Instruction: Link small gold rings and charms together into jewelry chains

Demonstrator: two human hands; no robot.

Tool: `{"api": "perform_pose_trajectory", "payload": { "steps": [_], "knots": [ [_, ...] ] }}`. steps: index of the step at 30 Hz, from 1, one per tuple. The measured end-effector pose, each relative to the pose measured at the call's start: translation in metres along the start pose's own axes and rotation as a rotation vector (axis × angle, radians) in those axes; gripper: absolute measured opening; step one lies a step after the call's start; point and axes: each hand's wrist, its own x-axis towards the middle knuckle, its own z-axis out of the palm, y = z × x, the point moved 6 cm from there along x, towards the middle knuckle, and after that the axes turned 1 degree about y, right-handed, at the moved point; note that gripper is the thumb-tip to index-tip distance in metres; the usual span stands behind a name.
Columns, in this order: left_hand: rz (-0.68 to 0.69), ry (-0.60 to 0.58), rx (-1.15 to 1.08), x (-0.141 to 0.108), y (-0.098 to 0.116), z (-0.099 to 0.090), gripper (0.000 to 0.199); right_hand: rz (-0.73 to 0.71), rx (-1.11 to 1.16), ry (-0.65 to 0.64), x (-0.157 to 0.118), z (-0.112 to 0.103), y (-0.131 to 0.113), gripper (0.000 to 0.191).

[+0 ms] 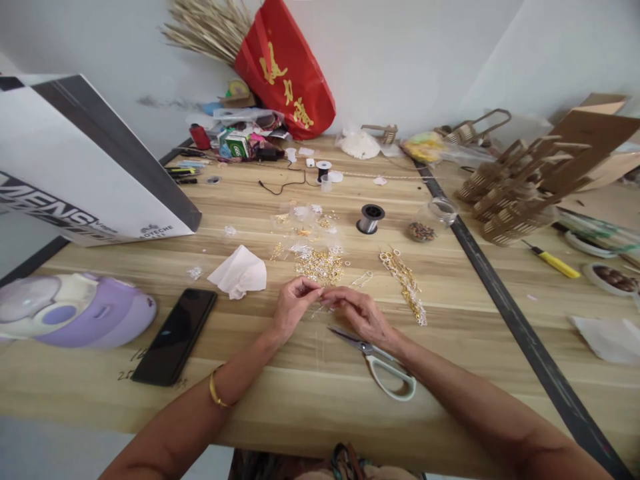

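Note:
My left hand (296, 307) and my right hand (357, 310) meet fingertip to fingertip over the wooden table. Both are closed in a pinch; whatever is between the fingers is too small to make out. Just beyond them lies a pile of gold and silver beads or charms (320, 265). To the right of the pile rests a small ring-ended piece (363, 278), and further right a bundle of gold and silver bead strands (406, 287). White-handled scissors (387, 375) lie beside my right forearm, their blades pointing toward my hands.
A spool of thin wire (370, 219) stands beyond the bead pile, near a tipped jar (435, 219) of dark beads. At left are a phone (176, 337), a paper tissue (241, 272), a purple-and-white device (95, 310) and a large box (85, 167). A yellow-handled tool (555, 261) lies right.

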Motion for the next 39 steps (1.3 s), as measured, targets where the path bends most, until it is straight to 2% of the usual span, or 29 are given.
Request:
{"api": "perform_pose_trajectory", "payload": {
  "steps": [3, 10, 24, 30, 39],
  "knots": [
    [0.005, 0.007, -0.009, 0.000, -0.001, -0.001, 0.013, 0.001, -0.002, 0.021, 0.000, -0.001, 0.001, 0.031],
    [0.007, 0.005, 0.007, -0.001, 0.000, -0.001, 0.014, 0.063, 0.038, 0.056, -0.002, 0.000, 0.005, 0.017],
    [0.006, -0.006, 0.030, -0.002, 0.001, 0.000, 0.012, 0.035, -0.095, 0.063, -0.001, -0.003, 0.004, 0.011],
    [0.025, -0.034, 0.053, -0.005, 0.006, 0.003, 0.013, 0.066, -0.166, 0.126, -0.002, -0.007, 0.004, 0.012],
    [0.012, -0.061, 0.049, -0.007, 0.003, 0.007, 0.014, 0.059, -0.239, 0.231, -0.005, -0.011, 0.005, 0.013]
  ]
}}
